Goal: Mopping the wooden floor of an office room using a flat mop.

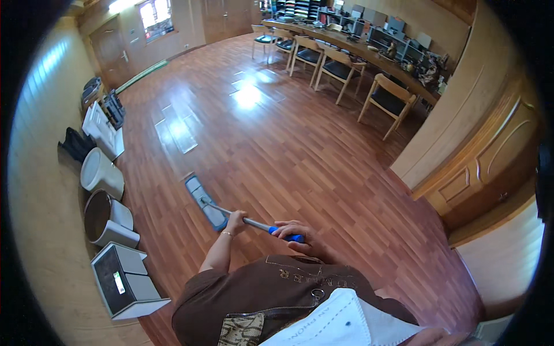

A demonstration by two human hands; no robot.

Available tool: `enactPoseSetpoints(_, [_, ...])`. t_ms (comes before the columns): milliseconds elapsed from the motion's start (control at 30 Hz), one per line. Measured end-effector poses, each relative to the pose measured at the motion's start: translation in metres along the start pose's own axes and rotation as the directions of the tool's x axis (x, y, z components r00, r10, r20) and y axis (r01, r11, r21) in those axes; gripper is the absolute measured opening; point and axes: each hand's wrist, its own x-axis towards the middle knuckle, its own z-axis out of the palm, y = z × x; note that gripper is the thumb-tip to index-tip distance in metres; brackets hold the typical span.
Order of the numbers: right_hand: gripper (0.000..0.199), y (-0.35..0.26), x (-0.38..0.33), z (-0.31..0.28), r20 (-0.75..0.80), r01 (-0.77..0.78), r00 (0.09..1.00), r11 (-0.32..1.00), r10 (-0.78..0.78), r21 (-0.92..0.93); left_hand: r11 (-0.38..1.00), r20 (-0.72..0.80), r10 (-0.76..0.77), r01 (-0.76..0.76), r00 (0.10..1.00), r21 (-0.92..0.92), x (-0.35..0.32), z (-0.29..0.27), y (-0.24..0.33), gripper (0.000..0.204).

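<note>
A flat mop with a grey-blue rectangular head (205,202) rests on the reddish wood floor (300,155) in front of me. Its metal pole (257,224) slants up toward my body and ends in a blue grip (287,235). My left hand (235,221) is closed around the pole lower down, a thin bracelet on the wrist. My right hand (296,233) wraps the blue grip at the top. My brown jacket and a white face mask fill the bottom of the view.
Along the left wall stand a white pedal bin (124,279), a round open bin (105,219), a white bucket (101,172) and more white containers (103,130). A long desk with several wooden chairs (390,102) runs along the far right. Wooden cabinets (490,167) stand at right.
</note>
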Motion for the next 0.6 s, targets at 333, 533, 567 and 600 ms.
enactPoseSetpoints(333, [0.014,0.018,-0.005,0.007,0.132,-0.192,0.979,0.916,0.155,0.353,0.969,-0.101,-0.213,0.223,0.972,0.105,-0.100,-0.004,-0.010,0.014])
enactPoseSetpoints(533, [0.012,-0.004,-0.026,-0.019,0.125,-0.251,0.968,0.888,0.220,0.386,0.960,-0.030,-0.255,0.257,0.967,0.110,-0.102,0.006,0.036,0.016])
enactPoseSetpoints(567, [0.012,-0.005,-0.033,-0.026,0.101,-0.244,0.970,0.891,0.223,0.382,0.963,-0.018,-0.255,0.256,0.967,0.083,-0.094,0.008,0.047,0.016])
enactPoseSetpoints(600, [0.012,-0.008,-0.039,-0.034,0.077,-0.244,0.970,0.900,0.232,0.360,0.948,0.029,-0.306,0.302,0.952,0.100,-0.088,0.012,0.057,0.018])
